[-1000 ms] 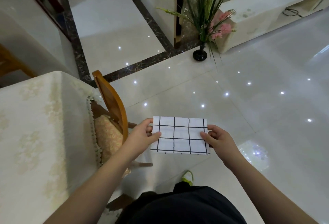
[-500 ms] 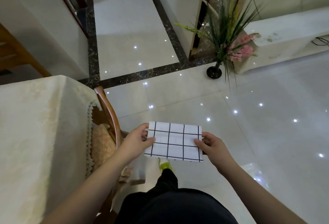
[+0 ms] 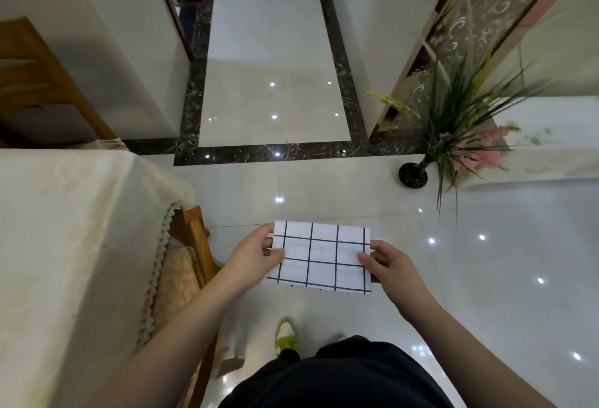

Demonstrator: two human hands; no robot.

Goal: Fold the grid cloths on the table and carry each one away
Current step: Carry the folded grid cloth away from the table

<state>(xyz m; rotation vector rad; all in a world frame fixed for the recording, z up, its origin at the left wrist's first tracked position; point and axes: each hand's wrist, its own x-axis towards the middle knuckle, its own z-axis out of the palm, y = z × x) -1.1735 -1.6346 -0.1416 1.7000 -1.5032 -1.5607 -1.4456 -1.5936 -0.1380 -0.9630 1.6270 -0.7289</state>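
dim indoor light | spot glints on glossy floor | wide-angle bending at edges | slightly soft

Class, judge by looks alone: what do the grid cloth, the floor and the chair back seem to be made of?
Grid cloth: thin woven fabric, matte, folded flat with soft edges.
Floor: polished tile or stone, glossy; it mirrors ceiling lights.
Chair back: likely varnished wood, orange-brown with a slight sheen.

A table at left is covered by a cream patterned tablecloth with fringed edging. The glossy tiled floor carries a wooden chair and a black vase.
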